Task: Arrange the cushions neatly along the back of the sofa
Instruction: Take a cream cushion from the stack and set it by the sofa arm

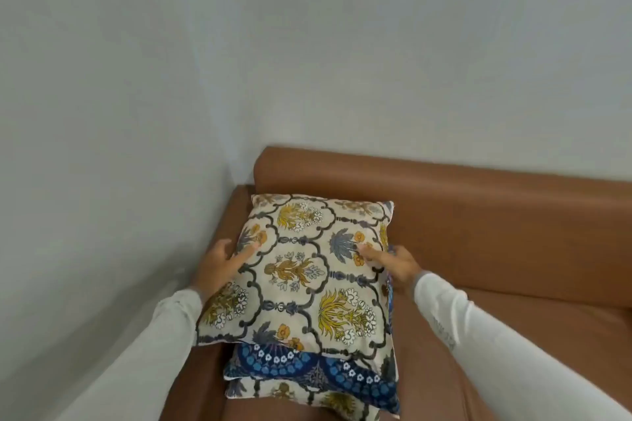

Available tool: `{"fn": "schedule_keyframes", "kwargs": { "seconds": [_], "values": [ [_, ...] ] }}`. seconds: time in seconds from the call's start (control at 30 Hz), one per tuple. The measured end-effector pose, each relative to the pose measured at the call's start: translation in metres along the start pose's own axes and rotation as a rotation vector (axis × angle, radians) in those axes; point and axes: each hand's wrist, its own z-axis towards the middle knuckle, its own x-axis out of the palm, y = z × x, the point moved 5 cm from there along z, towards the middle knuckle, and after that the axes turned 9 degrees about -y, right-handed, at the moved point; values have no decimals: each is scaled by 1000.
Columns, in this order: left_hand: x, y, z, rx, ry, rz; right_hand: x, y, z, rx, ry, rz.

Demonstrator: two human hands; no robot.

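A cream cushion (307,270) with yellow and grey flower print lies on top of a pile at the left end of the brown sofa (478,215). Under it a blue patterned cushion (307,366) shows, and below that the edge of another cream printed cushion (301,396). My left hand (222,263) grips the top cushion's left edge, thumb on its face. My right hand (393,260) grips its right edge the same way. The top cushion's far edge leans against the sofa back.
The sofa stands in a corner, with pale walls (102,113) behind and to the left. Its left armrest (236,212) runs beside the pile. Bare brown seat (530,335) stretches to the right of the cushions.
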Motion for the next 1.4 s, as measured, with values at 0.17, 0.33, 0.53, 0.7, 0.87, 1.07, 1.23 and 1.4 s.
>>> {"fn": "schedule_keyframes", "kwargs": {
  "seconds": [0.17,0.33,0.53,0.7,0.87,1.07,1.23,1.4],
  "values": [
    [32,35,12,-156,16,-254,26,-21,12,25,48,223],
    [54,-19,-12,28,-57,-264,-26,-14,-6,-94,-58,429],
    [163,-120,-53,282,48,-281,-182,-48,-13,-209,-242,499],
    [314,-194,-94,406,228,-210,-340,-129,-13,-204,-446,425],
    [514,-263,-155,515,444,-122,-511,-243,-7,-142,-636,339],
    [757,-312,-206,673,609,67,-647,-371,38,-178,-785,240],
    [888,-322,-225,765,597,72,-711,-440,83,-160,-865,61],
    [917,-311,-218,906,298,265,-721,-450,94,-256,-1130,-620]
  ]
}}
